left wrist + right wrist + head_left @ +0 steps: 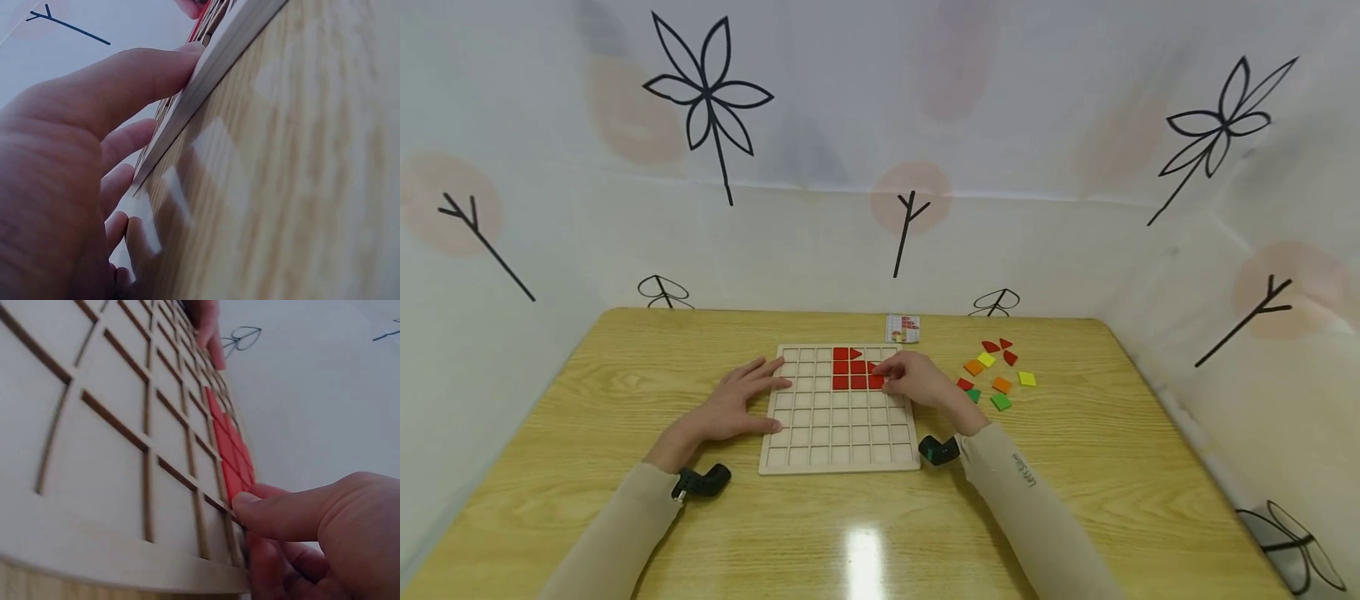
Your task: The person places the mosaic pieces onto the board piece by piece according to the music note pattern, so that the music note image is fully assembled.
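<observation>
A wooden grid board (820, 457) lies on the table with several red tiles (841, 367) set in its upper middle cells. At the end of the third red row, my right hand (919, 379) pinches a red piece (876, 382) between thumb and fingers, low over its cell; the fingers partly hide it. In the right wrist view the thumb (269, 515) meets the near end of the red tiles. My left hand (737, 403) rests with spread fingers along the board's left edge, and its thumb (156, 72) touches the rim in the left wrist view.
Behind the board lies a small printed card (902, 328) with a coloured pattern. Loose pieces are scattered right of the board, among them a red piece (1011, 357), an orange piece (1002, 385), a yellow piece (1027, 379) and a green piece (1002, 402). A patterned white cloth (820, 242) hangs behind the table.
</observation>
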Demonstrator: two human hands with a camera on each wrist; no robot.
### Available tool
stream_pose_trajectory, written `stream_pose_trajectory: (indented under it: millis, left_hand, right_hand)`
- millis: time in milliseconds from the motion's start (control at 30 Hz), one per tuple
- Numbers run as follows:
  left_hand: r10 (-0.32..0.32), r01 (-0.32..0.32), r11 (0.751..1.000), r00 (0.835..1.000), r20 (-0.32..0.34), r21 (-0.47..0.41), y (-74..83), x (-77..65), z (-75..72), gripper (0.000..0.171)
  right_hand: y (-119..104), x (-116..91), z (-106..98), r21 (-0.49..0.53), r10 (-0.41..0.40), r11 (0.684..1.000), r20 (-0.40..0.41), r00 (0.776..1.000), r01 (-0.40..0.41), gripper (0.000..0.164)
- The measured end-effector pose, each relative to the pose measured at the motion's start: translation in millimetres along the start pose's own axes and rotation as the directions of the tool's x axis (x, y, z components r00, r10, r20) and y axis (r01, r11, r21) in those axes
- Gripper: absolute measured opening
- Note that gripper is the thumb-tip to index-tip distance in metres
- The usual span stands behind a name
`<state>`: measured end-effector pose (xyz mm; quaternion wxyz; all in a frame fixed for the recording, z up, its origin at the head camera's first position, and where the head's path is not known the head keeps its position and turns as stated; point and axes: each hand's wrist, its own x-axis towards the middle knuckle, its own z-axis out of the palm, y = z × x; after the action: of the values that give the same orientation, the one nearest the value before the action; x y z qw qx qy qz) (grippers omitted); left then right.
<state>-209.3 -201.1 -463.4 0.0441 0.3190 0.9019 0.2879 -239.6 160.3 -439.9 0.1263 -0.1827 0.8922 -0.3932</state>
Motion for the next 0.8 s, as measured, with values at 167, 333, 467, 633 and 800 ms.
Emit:
stream_pose_trajectory:
  millis: [167, 333, 467, 633, 800]
  left_hand:
    - [0.001, -0.001, 1.0, 1.0, 0.004, -0.005, 0.6, 0.0, 0.1, 0.07]
    - [0.009, -0.009, 1.0, 1.0, -0.001, -0.002, -0.5, 0.7, 0.2, 0.07]
    - [0.01, -0.01, 1.0, 1.0, -0.003, 0.001, -0.5, 1.5, -0.5, 0.07]
    - [0.009, -0.009, 1.0, 1.0, 0.001, 0.001, -0.5, 2.3, -0.2, 0.07]
    - [0.013, -0.013, 1.0, 1.0, -0.005, -0.004, 0.0, 0.9, -0.4, 0.068]
  right_hand:
    - [6.4, -7.2, -16.7, 0.022, -0.027, 0.999, -0.043, 0.999, 0.028, 0.026]
    - [32.3, -16.9, -45.8, 0.029, 0.005, 1.0, -0.222, 0.975, 0.002, 0.026]
    - [57.1, -29.2, -75.8, 0.012, 0.034, 0.999, -0.319, 0.947, -0.032, 0.029]
    - [88.1, -43.7, -104.5, -0.059, 0.073, 0.992, -0.424, 0.903, -0.108, 0.03]
    - [115.6, -51.0, -117.8, -0.034, 0.166, 0.98, -0.421, 0.892, -0.198, 0.039]
